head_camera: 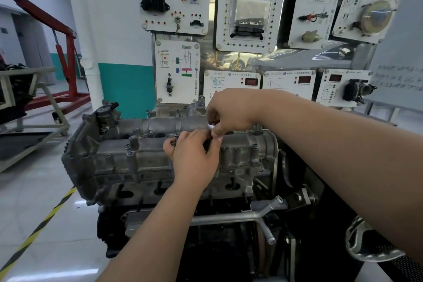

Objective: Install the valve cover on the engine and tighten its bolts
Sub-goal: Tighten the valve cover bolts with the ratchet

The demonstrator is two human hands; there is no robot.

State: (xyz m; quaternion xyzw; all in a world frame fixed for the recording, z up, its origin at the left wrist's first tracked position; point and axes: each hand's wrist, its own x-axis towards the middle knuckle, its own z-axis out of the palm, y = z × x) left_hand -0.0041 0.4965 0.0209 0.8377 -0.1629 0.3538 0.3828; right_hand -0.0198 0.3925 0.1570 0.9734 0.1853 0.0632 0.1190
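Glossy pale floor (45, 190) with a yellow-and-black stripe (41, 224); red hoist (66, 57) at left; white panels (174, 4) behind; valve cover (142, 151) seated atop the engine (142, 181); left hand (194, 158) curled over the cover's middle, gripping a bolt (173, 143); right hand (231, 114) just above, pinching a small piece (213, 122) beside the left fingertips.

Bare left hand (194, 158), bare right hand (231, 112); forearms uncovered up to frame edge.

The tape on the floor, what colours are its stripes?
Yellow and black slanted stripes on the floor tape, clearest at the head view's lower left.
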